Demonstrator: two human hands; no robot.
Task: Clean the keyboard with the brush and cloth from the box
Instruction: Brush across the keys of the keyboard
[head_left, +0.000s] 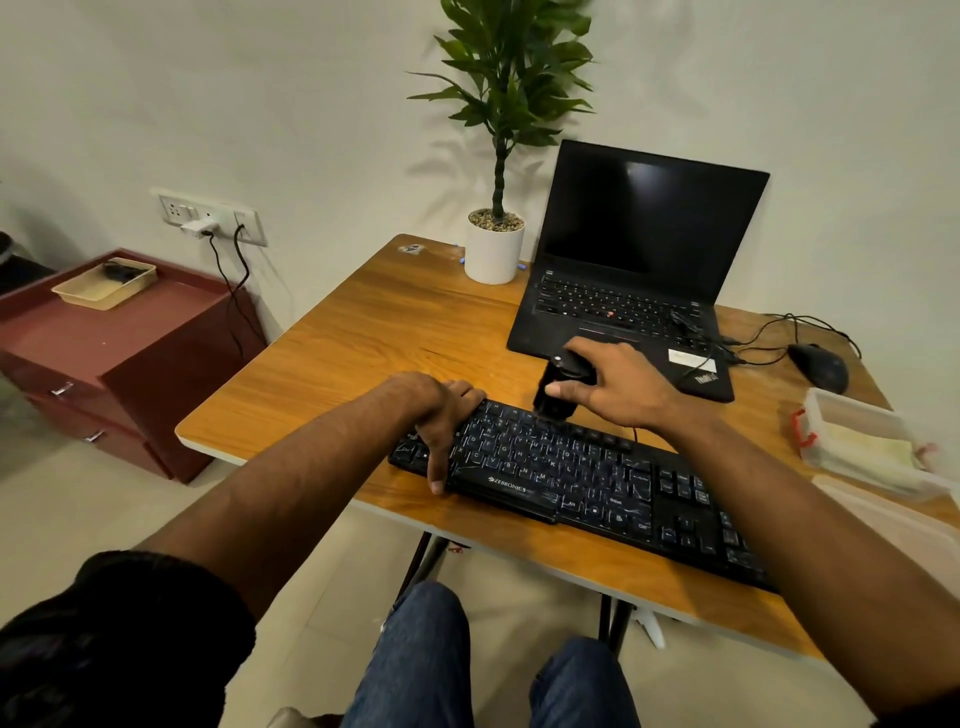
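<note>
A black keyboard (582, 478) lies slantwise along the front of the wooden table (363, 343). My left hand (441, 415) grips the keyboard's left end, fingers over its far edge and thumb down the front. My right hand (613, 384) holds a black brush (556, 395), whose blurred bristles touch the top key rows near the keyboard's middle. The clear plastic box (857, 441) with red latches sits at the table's right edge, with a pale cloth inside it.
An open black laptop (634, 280) stands behind the keyboard, with a potted plant (496, 244) to its left. A black mouse (818, 366) and cables lie at the right. A maroon drawer cabinet (119, 358) bearing a beige tray stands on the left.
</note>
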